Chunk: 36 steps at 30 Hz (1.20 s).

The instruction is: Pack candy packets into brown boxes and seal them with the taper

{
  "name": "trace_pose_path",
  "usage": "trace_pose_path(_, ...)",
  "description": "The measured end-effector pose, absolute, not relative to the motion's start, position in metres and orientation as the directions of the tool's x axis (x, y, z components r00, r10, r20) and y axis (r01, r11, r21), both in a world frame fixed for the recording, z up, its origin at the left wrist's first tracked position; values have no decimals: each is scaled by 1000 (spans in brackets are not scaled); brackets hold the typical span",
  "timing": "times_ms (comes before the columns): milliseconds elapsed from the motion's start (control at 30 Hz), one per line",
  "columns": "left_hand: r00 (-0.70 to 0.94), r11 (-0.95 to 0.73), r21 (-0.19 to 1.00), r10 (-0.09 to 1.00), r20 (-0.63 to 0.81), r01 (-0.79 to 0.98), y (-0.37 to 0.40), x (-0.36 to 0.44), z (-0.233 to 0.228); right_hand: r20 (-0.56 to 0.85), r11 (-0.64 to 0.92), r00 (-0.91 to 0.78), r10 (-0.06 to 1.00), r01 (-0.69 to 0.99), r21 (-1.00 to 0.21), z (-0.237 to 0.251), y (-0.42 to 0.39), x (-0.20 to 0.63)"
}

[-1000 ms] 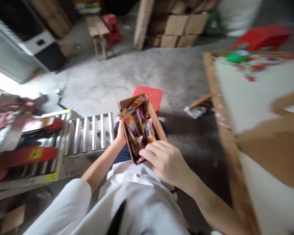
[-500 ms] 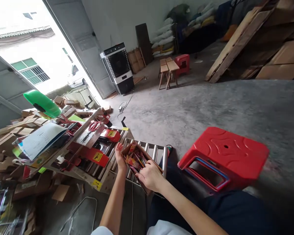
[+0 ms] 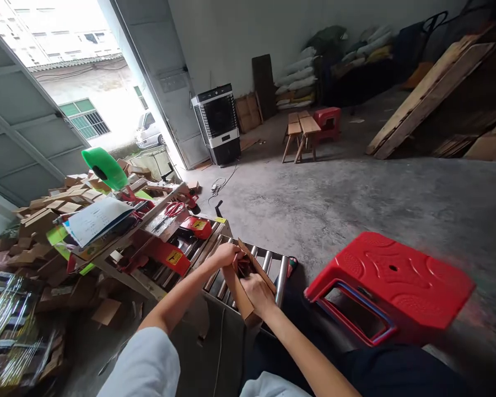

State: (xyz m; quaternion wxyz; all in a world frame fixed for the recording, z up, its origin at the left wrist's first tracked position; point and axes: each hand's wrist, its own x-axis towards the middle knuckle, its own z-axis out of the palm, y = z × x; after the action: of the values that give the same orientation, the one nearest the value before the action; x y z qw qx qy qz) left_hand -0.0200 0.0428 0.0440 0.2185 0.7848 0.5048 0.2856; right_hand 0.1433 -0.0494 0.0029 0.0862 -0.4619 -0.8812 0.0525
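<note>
Gripping cardboard box (image 3: 243, 295) both sides, left hand (image 3: 225, 255), right hand (image 3: 259, 289), over roller conveyor (image 3: 268, 264).

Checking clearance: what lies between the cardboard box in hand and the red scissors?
In the head view, steel rollers and a red machine part lie between the cardboard box and the red scissors.

Matt brown cardboard is forming the small box (image 3: 248, 286), which is lying on rollers (image 3: 268, 263) showing smooth, shiny metal. The stool (image 3: 391, 286) is presenting glossy red plastic; the floor (image 3: 334, 193) is showing rough grey concrete.
</note>
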Motion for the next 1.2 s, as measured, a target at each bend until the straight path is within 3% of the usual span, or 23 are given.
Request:
trace_pose_path(67,269,-402,623,915,300,672,42,-8,40,263,592,-534,803,765,-253,-1,-50,150)
trace_pose_path(167,204,-424,602,894,400,677,36,4,35,612,707,-388,690,545,-451,-2,-51,160)
trace_pose_path(267,150,-412,596,886,440,689,29,10,30,770,779,-245,590,424,-462,8,-57,163)
trace_pose_path(367,101,-365,621,903,418,693,29,11,24,696,738,-342,631,541,-402,19,-64,155)
trace_pose_path(467,83,-316,635,926,369,705,38,4,15,402,565,-411,819,702,-433,14,-59,144)
trace_pose_path(567,29,-289,618,918,395,731,43,-4,7,186,398,-353,917,791,-465,5,-51,138)
trace_pose_path(700,188,-411,416,856,481,811,29,-4,6,80,328,-333,940,806,-492,8,-41,138)
trace_pose_path(800,266,-392,259,871,413,882,19,3,8,115,341,-329,937,797,-499,16,-46,144)
trace_pose_path(900,285,-390,243,883,373,888,21,5,9,363,456,-306,880,756,-470,22,-63,157)
trace_pose_path(967,298,-425,291,870,393,857,27,3,6,489,432,-180,853,769,-471,22,-78,166)
trace_pose_path(1033,240,-431,394,861,448,812,34,-2,1,472,377,-120,873,781,-498,17,-93,169)
trace_pose_path(1133,-23,-415,578,799,601,703,32,-7,-4,362,431,-276,890,765,-478,1,-107,164)
trace_pose_path(1200,-159,-457,639,723,672,619,15,-4,-5,323,452,-330,887,765,-459,-6,-107,160)
